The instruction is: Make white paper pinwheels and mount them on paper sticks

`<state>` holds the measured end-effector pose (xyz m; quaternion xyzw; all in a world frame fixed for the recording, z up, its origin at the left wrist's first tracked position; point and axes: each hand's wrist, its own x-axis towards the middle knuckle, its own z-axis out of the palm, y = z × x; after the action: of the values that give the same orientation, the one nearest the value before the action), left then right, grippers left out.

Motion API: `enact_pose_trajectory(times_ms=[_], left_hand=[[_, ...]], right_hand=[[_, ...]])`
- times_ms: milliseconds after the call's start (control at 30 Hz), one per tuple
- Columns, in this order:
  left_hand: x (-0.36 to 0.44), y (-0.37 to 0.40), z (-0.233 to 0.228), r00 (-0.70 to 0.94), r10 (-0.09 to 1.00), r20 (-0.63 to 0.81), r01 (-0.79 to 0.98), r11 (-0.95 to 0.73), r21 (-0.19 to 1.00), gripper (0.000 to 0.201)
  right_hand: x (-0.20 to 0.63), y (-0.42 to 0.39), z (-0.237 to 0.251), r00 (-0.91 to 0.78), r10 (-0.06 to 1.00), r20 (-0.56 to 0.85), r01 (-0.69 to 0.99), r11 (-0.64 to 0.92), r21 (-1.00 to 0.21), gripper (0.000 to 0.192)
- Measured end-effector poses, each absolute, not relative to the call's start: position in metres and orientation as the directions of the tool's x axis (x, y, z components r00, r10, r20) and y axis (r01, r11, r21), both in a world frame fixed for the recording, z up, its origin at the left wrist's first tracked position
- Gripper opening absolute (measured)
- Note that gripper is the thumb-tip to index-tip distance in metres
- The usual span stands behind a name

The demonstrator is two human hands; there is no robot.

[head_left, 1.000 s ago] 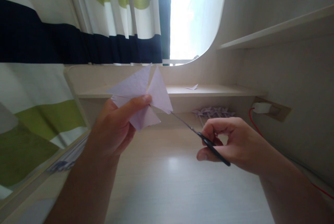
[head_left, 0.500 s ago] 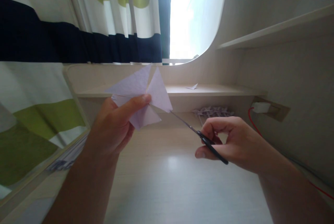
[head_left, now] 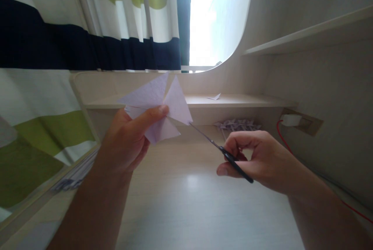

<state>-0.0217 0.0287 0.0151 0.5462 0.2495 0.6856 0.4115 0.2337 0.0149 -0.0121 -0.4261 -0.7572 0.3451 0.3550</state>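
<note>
A pale purple sheet of paper (head_left: 178, 104), cut into pointed flaps, is pinched in my left hand (head_left: 128, 133), the thumb pressing near its middle. Slits run between the flaps toward the thumb. My right hand (head_left: 256, 156) grips a pair of scissors (head_left: 233, 158) with black handles and thin metal blades. Their tips touch the lower right corner of the right flap. The blades look nearly closed together. My left fingers behind the paper are mostly hidden.
Below lies a light wooden desk (head_left: 186, 207). At its back, paper pinwheels (head_left: 239, 125) are bunched under a shelf (head_left: 250, 100) bearing a folded paper scrap (head_left: 215, 97). More paper sticks (head_left: 75, 172) lie at left. A white charger (head_left: 291, 119) with a red cable is plugged in at right.
My right hand and the scissors have shifted very slightly left. The paper and my left hand are almost still.
</note>
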Motion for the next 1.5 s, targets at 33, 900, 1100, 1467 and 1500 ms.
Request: enact_pose_trajectory(times_ms=[33,900,1100,1467,1500], left_hand=[[-0.0220,0.0288,0.0149,-0.063,0.837,0.543,-0.292,-0.536,0.792,0.004],[-0.0161,0.0307,0.0140,-0.099,0.858,0.504,-0.370,-0.502,0.782,0.019],[-0.0165,0.0326,0.0119,-0.088,0.856,0.509,-0.390,-0.500,0.773,0.020],[-0.0168,0.0351,0.0100,-0.087,0.847,0.524,-0.399,-0.511,0.761,0.016],[-0.0169,0.0351,0.0098,-0.089,0.848,0.523,-0.397,-0.512,0.762,0.016]], right_hand=[[0.2332,0.0151,-0.0122,-0.384,0.891,0.241,0.396,0.395,-0.829,0.041],[0.2367,0.0209,-0.0118,-0.368,0.897,0.246,0.314,0.369,-0.875,0.041],[0.2375,0.0217,-0.0145,-0.369,0.896,0.249,0.298,0.367,-0.881,0.041],[0.2364,0.0207,-0.0113,-0.359,0.899,0.252,0.327,0.374,-0.868,0.047],[0.2362,0.0207,-0.0110,-0.358,0.899,0.253,0.323,0.373,-0.870,0.048]])
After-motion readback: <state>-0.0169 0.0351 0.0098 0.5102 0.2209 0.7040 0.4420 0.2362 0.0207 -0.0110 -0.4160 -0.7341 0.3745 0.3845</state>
